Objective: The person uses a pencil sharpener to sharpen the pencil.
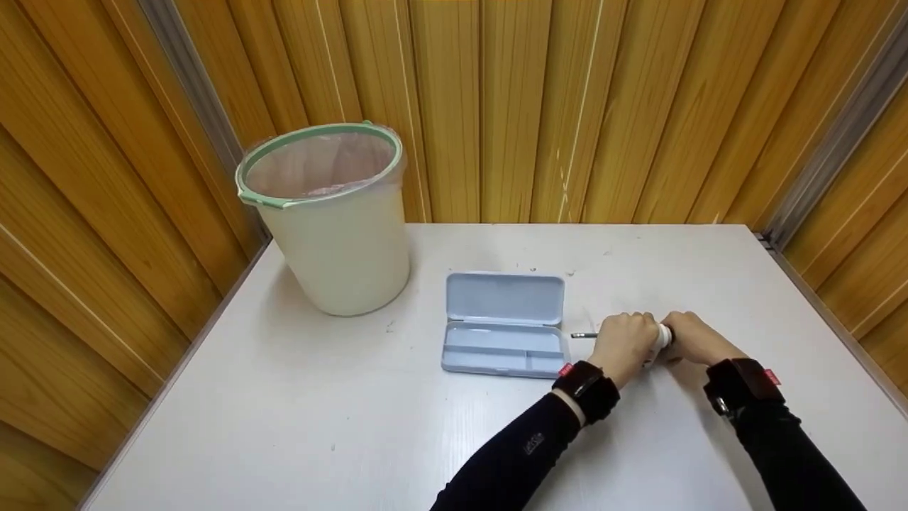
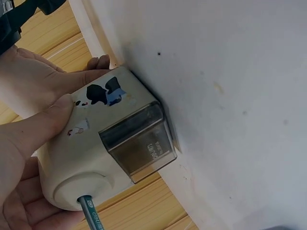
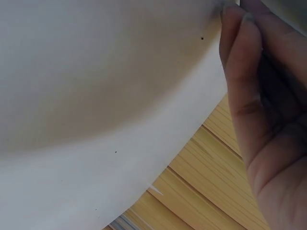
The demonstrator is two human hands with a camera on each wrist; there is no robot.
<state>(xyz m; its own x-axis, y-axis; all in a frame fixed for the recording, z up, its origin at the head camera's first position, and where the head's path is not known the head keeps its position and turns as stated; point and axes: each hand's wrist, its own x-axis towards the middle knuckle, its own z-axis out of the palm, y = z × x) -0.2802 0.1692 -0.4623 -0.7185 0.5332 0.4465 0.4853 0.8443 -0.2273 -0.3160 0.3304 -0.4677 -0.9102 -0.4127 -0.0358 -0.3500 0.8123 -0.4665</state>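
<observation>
My left hand point(image 1: 624, 346) grips a white pencil sharpener point(image 2: 91, 139) with a clear shavings drawer point(image 2: 144, 143) and dark and blue printed marks. A green pencil point(image 2: 90, 213) sticks out of its round hole; in the head view the pencil point(image 1: 584, 335) points left. My right hand point(image 1: 701, 339) is at the sharpener's far end, opposite the pencil, by a dark part there. In the right wrist view the thumb and fingers of my right hand point(image 3: 254, 96) pinch at the crank side, the crank itself mostly hidden. Left of my hands lies an open light-blue pencil case point(image 1: 504, 298) with a divided tray.
A tall pale bin point(image 1: 347, 248) with a green rim and a bag liner stands at the back left of the white table point(image 1: 284, 426). Wood-panel walls point(image 1: 511, 106) close in the back and both sides. Small dark specks dot the tabletop near the case.
</observation>
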